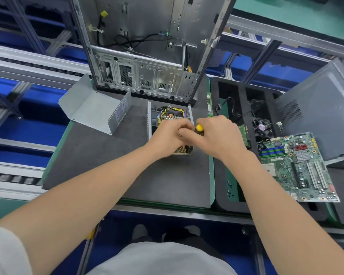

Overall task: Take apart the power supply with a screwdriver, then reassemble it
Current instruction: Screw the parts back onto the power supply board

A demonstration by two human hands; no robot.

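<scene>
**Two hands, one screwdriver**

Right grip (220, 135) clamped round the yellow-capped screwdriver (199, 128); left grip (167, 135) curled beside it, its hold hidden. Both over the open power supply (168, 115), mid-worktop (107, 165), cover (93, 112) far left. I'd keep that screwdriver upright.

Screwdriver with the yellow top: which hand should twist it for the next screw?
Right, probably. The right hand grips the screwdriver by its handle, over the power supply. The left hand lies on the power supply beside it, so it seems better for steadying.
</scene>
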